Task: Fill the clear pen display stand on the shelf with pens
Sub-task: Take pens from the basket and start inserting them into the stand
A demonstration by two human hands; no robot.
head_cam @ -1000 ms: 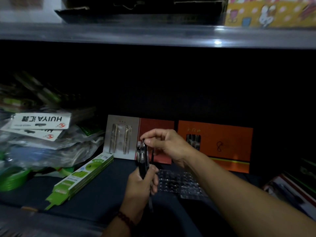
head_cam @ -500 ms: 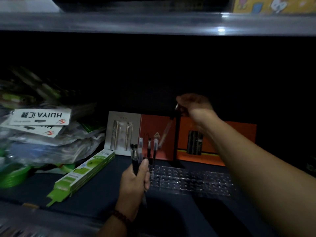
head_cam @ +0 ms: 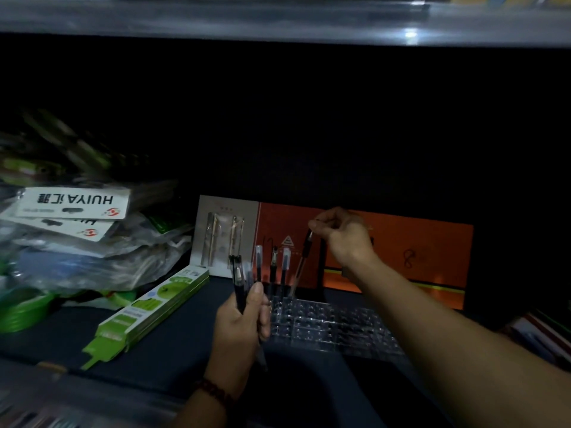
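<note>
Head view, right hand [head_cam: 343,239] raised, pinching pen [head_cam: 302,261]

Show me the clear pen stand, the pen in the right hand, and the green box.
clear pen stand [head_cam: 340,330]: head view, its holed top.
pen [head_cam: 300,267] in the right hand [head_cam: 344,239]: head view, mid barrel.
green box [head_cam: 148,310]: head view, its top face.

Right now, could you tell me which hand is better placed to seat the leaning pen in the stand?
Right. The right hand pinches the leaning pen at its top, above the stand; the left hand grips the spare pens.
</note>
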